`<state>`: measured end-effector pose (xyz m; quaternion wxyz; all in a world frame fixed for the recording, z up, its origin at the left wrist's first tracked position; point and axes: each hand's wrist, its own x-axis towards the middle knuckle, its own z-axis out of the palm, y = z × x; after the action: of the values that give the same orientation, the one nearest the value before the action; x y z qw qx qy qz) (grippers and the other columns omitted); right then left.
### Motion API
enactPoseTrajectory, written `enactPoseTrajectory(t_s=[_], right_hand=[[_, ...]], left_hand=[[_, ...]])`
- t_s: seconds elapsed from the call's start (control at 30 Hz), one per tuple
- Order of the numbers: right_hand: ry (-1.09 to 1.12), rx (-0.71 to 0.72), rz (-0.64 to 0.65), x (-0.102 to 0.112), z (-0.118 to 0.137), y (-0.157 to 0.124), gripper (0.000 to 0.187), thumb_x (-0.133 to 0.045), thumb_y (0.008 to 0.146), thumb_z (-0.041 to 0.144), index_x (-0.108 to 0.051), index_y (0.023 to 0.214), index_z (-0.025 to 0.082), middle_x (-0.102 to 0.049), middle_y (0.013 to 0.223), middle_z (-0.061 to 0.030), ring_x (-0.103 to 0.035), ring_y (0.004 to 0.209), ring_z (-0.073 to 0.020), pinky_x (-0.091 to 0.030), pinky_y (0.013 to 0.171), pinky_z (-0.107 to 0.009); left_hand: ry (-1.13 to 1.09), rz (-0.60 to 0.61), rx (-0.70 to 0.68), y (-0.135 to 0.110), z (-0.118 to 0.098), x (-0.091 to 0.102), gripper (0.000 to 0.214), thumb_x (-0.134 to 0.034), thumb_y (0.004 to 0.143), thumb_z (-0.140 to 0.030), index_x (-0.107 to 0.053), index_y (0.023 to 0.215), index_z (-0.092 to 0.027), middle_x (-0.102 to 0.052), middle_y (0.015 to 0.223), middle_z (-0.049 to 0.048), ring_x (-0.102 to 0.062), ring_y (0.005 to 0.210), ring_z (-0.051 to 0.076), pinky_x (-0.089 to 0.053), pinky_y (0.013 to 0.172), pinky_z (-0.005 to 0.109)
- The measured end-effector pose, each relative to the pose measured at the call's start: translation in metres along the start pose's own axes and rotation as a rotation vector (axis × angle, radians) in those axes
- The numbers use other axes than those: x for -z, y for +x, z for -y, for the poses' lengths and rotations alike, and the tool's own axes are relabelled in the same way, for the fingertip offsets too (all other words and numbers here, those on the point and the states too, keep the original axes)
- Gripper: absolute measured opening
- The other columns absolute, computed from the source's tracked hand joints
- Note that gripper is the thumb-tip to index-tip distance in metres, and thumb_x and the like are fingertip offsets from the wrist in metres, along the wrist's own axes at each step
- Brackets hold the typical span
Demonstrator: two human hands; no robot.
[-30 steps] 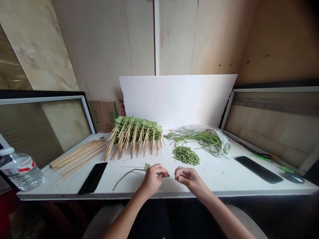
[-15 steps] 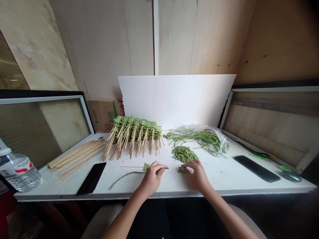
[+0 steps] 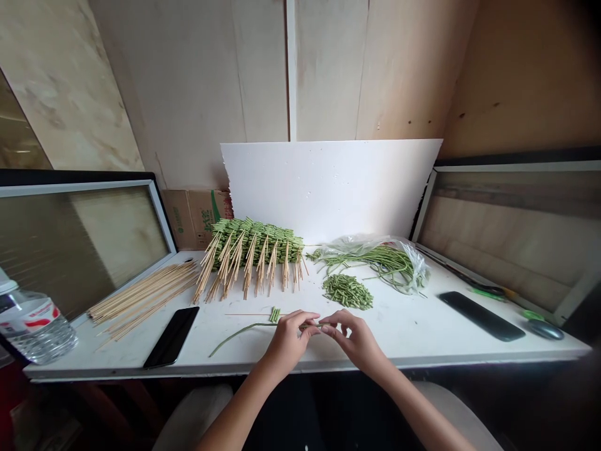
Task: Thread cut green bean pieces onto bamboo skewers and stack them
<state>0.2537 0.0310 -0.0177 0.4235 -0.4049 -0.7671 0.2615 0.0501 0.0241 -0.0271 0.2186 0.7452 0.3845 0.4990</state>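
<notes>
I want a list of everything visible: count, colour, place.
bean: 1, green, in hands
pieces: several, green, centre
pile: 1, green, centre right
bagged beans: many, green, back right
skewers: many, green-tan, back
sticks: many, tan, left
phone: 1, black, left
bottle: 1, clear, left
carton: 1, brown, back
board: 1, white, back
frames: 2, grey, both sides
slab: 1, black, right
mouse: 1, grey, right
green items: unclear count, right
table: 1, white, below
seat: 1, grey, bottom
walls: several, tan, back
left hand: 1, on bean
right hand: 1, on bean
</notes>
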Motion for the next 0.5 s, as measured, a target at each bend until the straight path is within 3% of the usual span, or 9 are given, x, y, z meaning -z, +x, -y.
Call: enactPoseTrajectory(t_s=[0.2,0.5], right_hand=[[-0.013,-0.005,-0.072,0.004,-0.001,0.0,0.028,-0.061,0.095,0.047,-0.076,0.1,0.024,-0.074,0.093,-0.0071,-0.064,0.084,-0.0224,-0.05,0.069,-0.033],[-0.024,0.014,-0.042,-0.002,0.015,-0.002,0.019,-0.064,0.093,0.04,-0.072,0.087,0.024,-0.071,0.085,-0.0059,-0.06,0.086,-0.0236,-0.047,0.068,-0.033]], left_hand=[[0.102,0.01,-0.036,0.002,0.0,0.007,0.01,-0.068,0.093,-0.02,-0.078,0.096,-0.02,-0.075,0.089,0.0059,-0.069,0.084,0.02,-0.052,0.077,0.03],[0.191,0.023,-0.073,-0.001,-0.006,0.003,0.017,-0.068,0.089,-0.009,-0.078,0.092,-0.022,-0.074,0.088,0.0048,-0.066,0.083,0.02,-0.049,0.078,0.031]])
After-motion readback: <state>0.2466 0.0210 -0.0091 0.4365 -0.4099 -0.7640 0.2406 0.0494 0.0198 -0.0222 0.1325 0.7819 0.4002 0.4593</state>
